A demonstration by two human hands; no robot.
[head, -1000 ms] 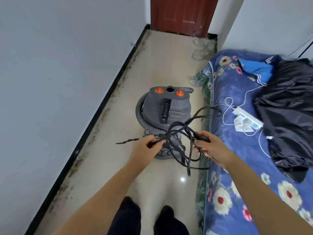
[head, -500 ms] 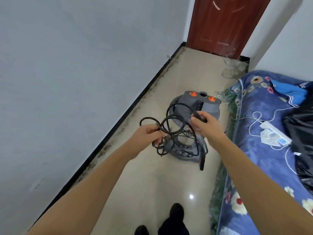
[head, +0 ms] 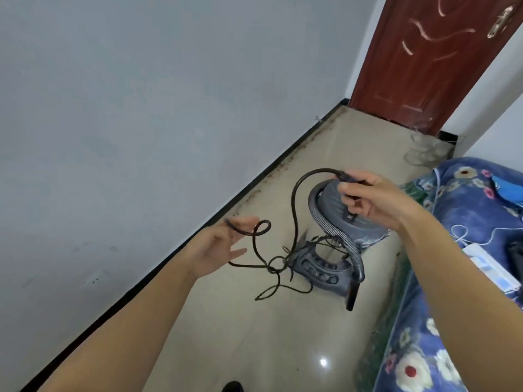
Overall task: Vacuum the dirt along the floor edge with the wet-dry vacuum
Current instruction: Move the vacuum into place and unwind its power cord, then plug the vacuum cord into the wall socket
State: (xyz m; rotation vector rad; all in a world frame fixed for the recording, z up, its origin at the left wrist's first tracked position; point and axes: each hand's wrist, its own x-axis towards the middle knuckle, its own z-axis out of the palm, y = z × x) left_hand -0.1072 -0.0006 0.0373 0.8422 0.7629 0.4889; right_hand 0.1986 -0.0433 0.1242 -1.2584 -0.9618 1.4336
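The plug end of a black power cord (head: 294, 205) is pinched in the right hand (head: 368, 199), raised above the grey wet-dry vacuum (head: 339, 222) standing mid-floor. A cord loop is draped over the left hand (head: 218, 247), its fingers spread, probably to untangle it. Dirt (head: 283, 168) is seen along the baseboard.

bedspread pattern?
Blue with a floral print, white and pink flowers, on the bedspread; head view, the only one.

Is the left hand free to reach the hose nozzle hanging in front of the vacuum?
Probably not yet: the left hand is open but cord loops over its fingers, and the hose nozzle hangs across the tangle.
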